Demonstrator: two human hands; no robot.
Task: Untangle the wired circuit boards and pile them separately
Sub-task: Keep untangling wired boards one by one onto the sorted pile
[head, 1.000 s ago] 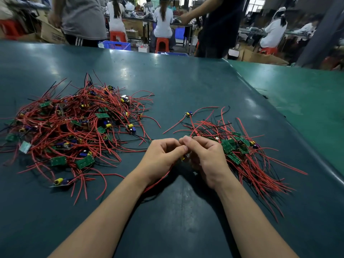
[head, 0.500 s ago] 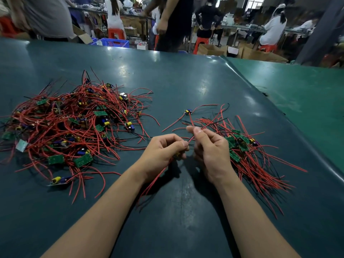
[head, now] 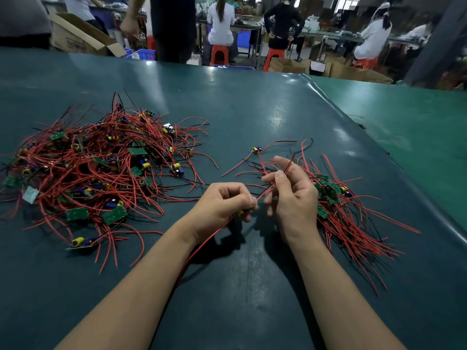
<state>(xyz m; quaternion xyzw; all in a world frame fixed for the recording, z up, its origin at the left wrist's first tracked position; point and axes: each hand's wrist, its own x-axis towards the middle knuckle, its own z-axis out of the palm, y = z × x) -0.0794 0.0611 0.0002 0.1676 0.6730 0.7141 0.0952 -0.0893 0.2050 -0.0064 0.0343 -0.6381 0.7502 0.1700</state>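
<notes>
Most of the work is left, judging by the two heaps. The tangled heap (head: 101, 170), at about 10 o'clock from the hands on the dark green table (head: 252, 109), is by far the larger: a broad knot of red and black leads with many small green boards, yellow and blue capacitors showing among them. The sorted pile (head: 348, 213), at roughly 3 o'clock and just beside the right wrist, is smaller and tidier, its boards stacked close together and its red wires fanned out toward 4 o'clock. One lone board (head: 256, 149) lies apart at 12 o'clock from the hands, its leads spread on the table; whether it counts as sorted I cannot tell.

The board in hand (head: 240, 212) is mostly hidden. The left hand (head: 222, 203) is curled round it, thumb and forefinger pinching near the wire's root, with only a yellow component peeking out below the fingers. A long red lead trails from that fist toward 7 o'clock across the table. The right hand (head: 293, 195) pinches the red wire (head: 267, 189) between thumb and forefinger, the other fingers loosely raised, so the wire runs taut between the two hands.

This board looks nearly freed, and appears ready for the right-hand pile.
</notes>
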